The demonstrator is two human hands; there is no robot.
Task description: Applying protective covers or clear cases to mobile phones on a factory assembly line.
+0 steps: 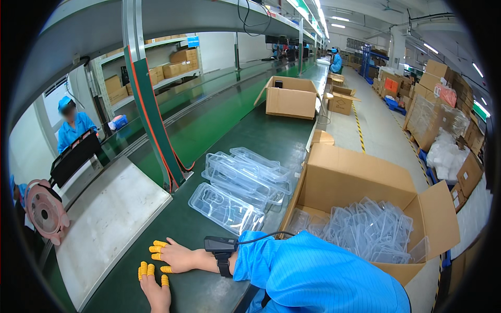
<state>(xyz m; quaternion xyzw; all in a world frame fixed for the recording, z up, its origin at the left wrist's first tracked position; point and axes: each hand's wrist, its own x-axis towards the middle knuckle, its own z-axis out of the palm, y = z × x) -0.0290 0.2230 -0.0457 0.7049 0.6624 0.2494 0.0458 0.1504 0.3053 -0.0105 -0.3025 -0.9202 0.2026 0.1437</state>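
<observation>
My right hand (178, 257) lies on the dark green bench top (201, 295) with its fingers stretched out toward the left and apart. Just below and to its left is my left hand (155, 292), also open, fingers pointing away from me. Yellow covers wrap several fingertips on both hands, and neither hand holds anything. A dark device on a strap (223, 250) sits round my right wrist, with a cable running off it. Beyond my right hand is a loose pile of clear plastic trays (245, 177); the nearest tray (225, 207) lies flat, apart from both hands.
A large open carton (360, 169) full of clear plastic pieces (368, 229) stands to the right. Farther along the bench is another open carton (290, 101). A white board (107, 224), a pink fan (46, 211) and a metal post (148, 104) stand left. A co-worker (75, 125) is across the line.
</observation>
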